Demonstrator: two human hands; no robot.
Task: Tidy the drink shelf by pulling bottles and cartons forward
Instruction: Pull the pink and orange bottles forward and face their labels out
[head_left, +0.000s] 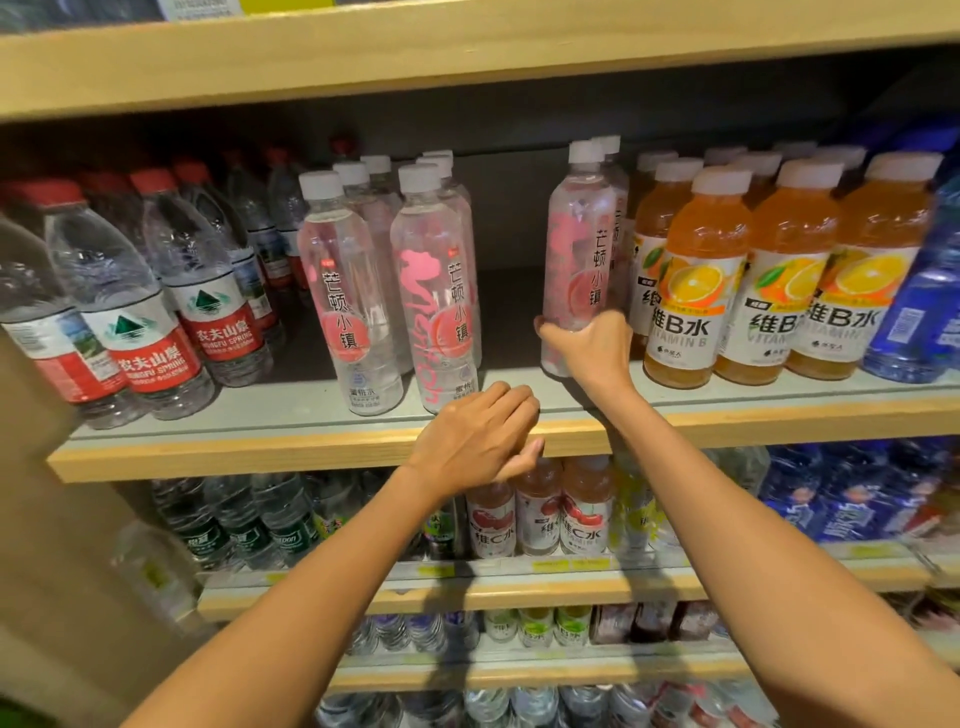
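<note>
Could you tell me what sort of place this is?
Most likely a shop's drinks aisle: wooden shelves packed with rows of identical water bottles and orange vitamin drinks, with yellow labels on a lower shelf edge.

Bare left hand and bare right hand, knuckles and tendons plain on the backs. Long, slim left forearm and right forearm, uncovered down to the lower edge of view (elbows cut off there).

Head view: I look forward and slightly down from the wearer's head.
Facing: drink shelf, straight on.
Nearness: close, shelves fill my frame.
</note>
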